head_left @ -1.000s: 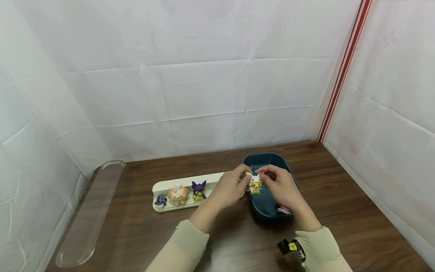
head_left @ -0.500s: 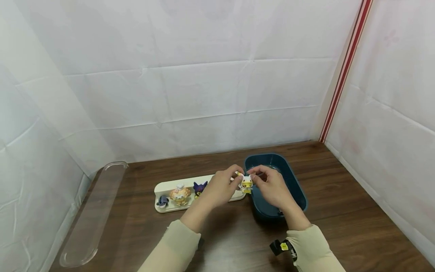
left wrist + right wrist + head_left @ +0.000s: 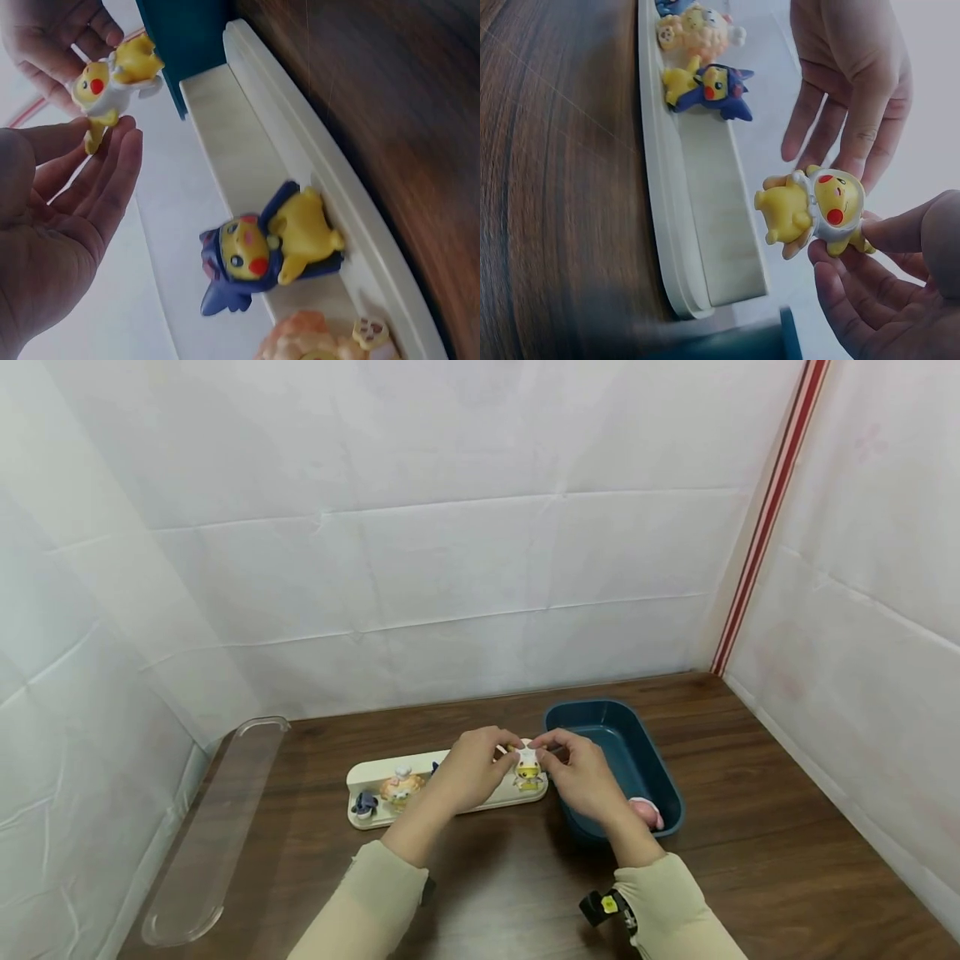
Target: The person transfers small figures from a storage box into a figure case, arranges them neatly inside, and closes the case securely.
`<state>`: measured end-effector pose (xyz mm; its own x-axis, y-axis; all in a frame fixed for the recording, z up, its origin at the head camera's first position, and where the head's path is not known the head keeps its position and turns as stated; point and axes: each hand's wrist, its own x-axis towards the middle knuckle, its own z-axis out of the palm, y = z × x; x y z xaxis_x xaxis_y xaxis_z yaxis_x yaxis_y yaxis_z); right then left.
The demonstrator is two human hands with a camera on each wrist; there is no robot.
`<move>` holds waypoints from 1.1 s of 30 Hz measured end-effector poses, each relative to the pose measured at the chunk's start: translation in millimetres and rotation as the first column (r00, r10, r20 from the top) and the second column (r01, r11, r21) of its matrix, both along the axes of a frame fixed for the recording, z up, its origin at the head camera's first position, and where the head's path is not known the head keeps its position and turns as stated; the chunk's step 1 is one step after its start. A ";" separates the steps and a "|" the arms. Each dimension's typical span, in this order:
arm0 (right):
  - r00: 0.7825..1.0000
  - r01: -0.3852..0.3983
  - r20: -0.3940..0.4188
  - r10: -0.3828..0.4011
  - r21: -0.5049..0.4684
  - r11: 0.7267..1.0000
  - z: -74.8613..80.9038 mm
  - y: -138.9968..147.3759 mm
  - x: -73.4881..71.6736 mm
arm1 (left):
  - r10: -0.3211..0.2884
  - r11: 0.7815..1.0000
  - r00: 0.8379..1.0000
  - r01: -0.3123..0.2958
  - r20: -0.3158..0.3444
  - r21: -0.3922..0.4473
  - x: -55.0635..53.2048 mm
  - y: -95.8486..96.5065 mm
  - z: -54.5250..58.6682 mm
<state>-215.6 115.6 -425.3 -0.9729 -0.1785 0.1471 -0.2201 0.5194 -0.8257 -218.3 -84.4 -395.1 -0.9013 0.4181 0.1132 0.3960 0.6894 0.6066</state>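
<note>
White-hooded and yellow, the toy [image 3: 528, 770] sits between your fingertips in the head view: your left hand [image 3: 471, 770] and right hand [image 3: 583, 778] each pinch an ear above the cream tray [image 3: 493, 799]. The blue tub [image 3: 663, 767] lies just right of them; dropping that wrist could bump it. In the left wrist view, the purple-hooded toy [image 3: 247, 255] near your left fingers could topple if they drift its way. In the right wrist view, the feet hang clear, so releasing one ear first might tip it.
</note>
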 end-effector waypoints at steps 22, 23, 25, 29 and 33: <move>0.999 -0.006 0.036 0.007 -0.020 1.000 -14.8 -34.9 -7.8 | -0.090 0.979 0.996 0.086 -0.014 -0.182 -22.1 -30.9 14.4; 0.999 -0.008 0.036 0.008 -0.019 1.000 -15.1 -36.6 -7.9 | -0.088 0.978 0.996 0.083 -0.016 -0.190 -22.5 -32.1 14.4; 0.999 -0.010 0.037 0.011 -0.021 1.000 -15.2 -40.1 -8.1 | -0.081 0.976 0.997 0.077 -0.011 -0.203 -22.7 -34.5 14.5; 0.999 -0.012 0.041 0.013 -0.020 1.000 -15.7 -46.6 -8.5 | -0.077 0.974 0.997 0.074 -0.005 -0.213 -22.4 -38.9 14.9; 0.998 -0.021 0.051 0.022 -0.018 1.000 -17.7 -51.7 -9.4 | -0.068 0.971 0.998 0.067 0.004 -0.231 -21.3 -41.4 15.0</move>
